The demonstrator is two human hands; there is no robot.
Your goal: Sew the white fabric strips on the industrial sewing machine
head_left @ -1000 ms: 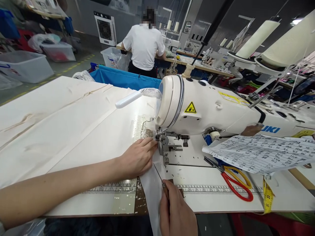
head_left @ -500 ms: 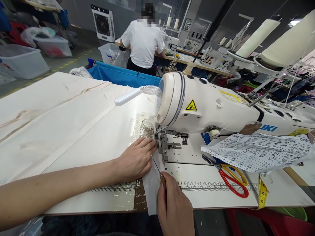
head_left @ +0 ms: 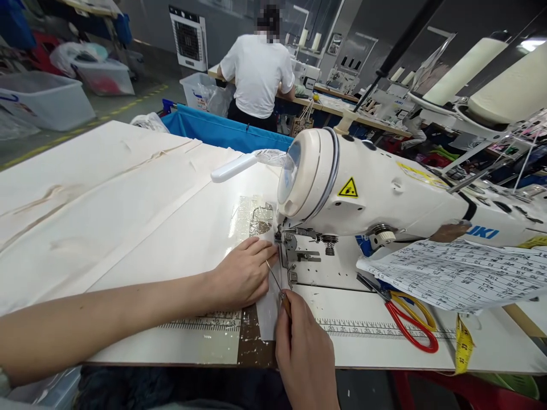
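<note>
My left hand (head_left: pixel 244 272) lies flat on a white fabric strip (head_left: pixel 267 319), its fingertips close to the presser foot (head_left: pixel 290 247) of a white sewing machine (head_left: pixel 363 176). In my right hand (head_left: pixel 304 347) is an awl (head_left: pixel 285 303) with a wooden handle and a thin metal shaft. The awl's tip points up and left, beside my left fingers over the strip. The strip runs from the table's front up to the needle area, partly hidden under my left hand.
Scissors (head_left: pixel 412 324) with red and yellow handles, a yellow tape measure (head_left: pixel 463 344) and a handwritten sheet (head_left: pixel 461 273) lie at right. Cream cloth (head_left: pixel 85 210) covers the left table. Behind are a blue cloth bin (head_left: pixel 231 128) and a seated person (head_left: pixel 260 74).
The strip's near end has moved away from the table's front edge toward the machine. Both hands keep nearly the same pose. The whole view has shifted slightly.
</note>
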